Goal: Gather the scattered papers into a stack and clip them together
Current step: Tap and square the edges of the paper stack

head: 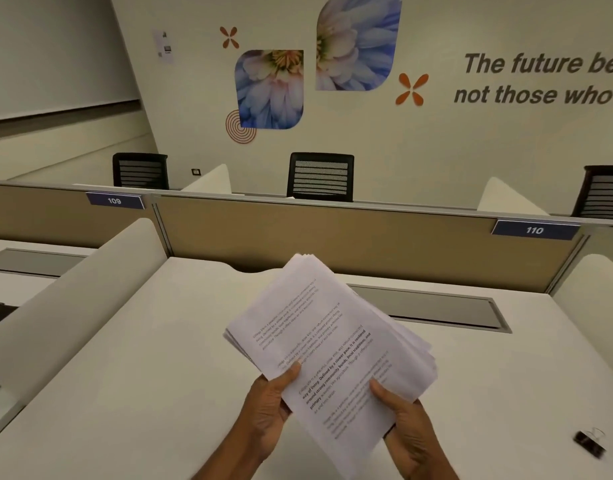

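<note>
Gripping one paper stack (327,344), left hand (267,407) and right hand (407,427); one binder clip (589,442) nearby.

We face a white desk (142,358) backed by a tan partition (332,244) numbered 109 and 110. Beyond stand 3 black mesh chairs (320,177) before a cream wall (419,150) with blue flower decals (269,89).

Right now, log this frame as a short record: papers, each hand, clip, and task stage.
papers: one paper stack, edges uneven, held over the desk
left hand: grips the stack's near left edge, thumb on top
right hand: grips the near right edge, thumb on top
binder clip: black, lying on the desk at the right, no hand on it
stage: gathered, not yet clipped
</note>
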{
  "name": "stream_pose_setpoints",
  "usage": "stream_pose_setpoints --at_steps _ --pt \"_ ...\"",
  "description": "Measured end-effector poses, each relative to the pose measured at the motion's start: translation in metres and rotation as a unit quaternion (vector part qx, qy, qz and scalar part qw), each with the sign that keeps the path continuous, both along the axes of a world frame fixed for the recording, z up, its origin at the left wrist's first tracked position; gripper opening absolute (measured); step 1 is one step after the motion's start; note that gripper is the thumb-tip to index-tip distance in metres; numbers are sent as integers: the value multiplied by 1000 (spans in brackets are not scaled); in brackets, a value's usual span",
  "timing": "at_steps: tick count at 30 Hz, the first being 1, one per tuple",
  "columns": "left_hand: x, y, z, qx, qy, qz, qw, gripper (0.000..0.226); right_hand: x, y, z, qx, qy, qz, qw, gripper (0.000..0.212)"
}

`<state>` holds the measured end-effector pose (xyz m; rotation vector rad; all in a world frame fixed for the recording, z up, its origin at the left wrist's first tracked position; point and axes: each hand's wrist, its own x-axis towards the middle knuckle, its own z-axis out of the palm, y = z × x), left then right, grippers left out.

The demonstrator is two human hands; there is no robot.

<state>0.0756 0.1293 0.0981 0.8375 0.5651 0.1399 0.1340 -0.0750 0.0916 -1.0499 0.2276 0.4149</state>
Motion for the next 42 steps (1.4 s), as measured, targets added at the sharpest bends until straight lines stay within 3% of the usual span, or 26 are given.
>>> stream_pose_setpoints --at_steps 4,7,11,16,21,31,34,38,42 --pt "4 44 -2 89 12 51 995 36 17 -22 2 -126 -109 3 986 35" --pt "4 67 -2 213 45 4 976 30 24 -29 1 -158 -162 -3 974 29" --pt "10 62 -16 281 83 -16 956 30 26 -21 -2 -181 -181 11 967 23" --pt "19 39 -33 277 90 5 957 27 23 -22 -20 -203 -151 -28 967 21" --pt "24 32 -50 246 118 -7 962 40 18 -29 -36 -217 -120 -11 969 23" --pt "26 41 -48 258 113 -50 958 41 21 -41 -30 -185 -129 108 968 44" --pt "26 43 -46 264 113 -43 957 40 23 -41 -32 -195 -126 72 970 51" --pt "25 42 -44 272 110 -55 955 46 24 -40 -32 -195 -118 62 972 38" --pt "28 47 -37 278 103 -54 954 40 23 -41 -33 -198 -109 35 974 39"
